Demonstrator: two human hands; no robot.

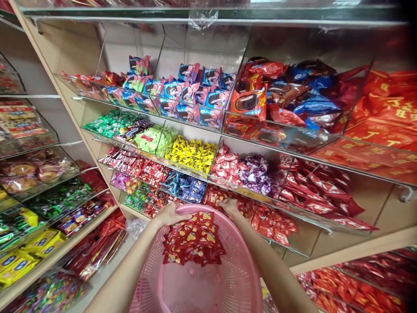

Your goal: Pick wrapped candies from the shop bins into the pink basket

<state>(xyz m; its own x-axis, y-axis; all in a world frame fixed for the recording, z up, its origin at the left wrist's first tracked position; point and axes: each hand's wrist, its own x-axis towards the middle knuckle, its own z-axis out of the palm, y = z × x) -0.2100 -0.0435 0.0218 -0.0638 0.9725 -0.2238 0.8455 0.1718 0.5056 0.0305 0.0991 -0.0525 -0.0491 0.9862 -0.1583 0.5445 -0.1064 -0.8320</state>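
A pink plastic basket (245,243) with perforated sides is in front of me, its far rim close to the lower shelf. Red candy packets (195,237) with orange-slice pictures lie heaped in its far half. My left hand (172,214) is closed on the far-left rim, with the thumb over the inside near the packets. At the far-right rim my right hand (230,207) is closed too, its fingertips partly hidden against similar red packets (215,194) in the shelf bin.
Tilted shelves with clear dividers rise ahead, holding yellow candies (190,154), purple candies (257,174), blue-pink cookie packs (182,91) and large red packs (387,108). A glass shelf edge (276,204) runs just above my right hand. Another snack rack (35,195) stands at left.
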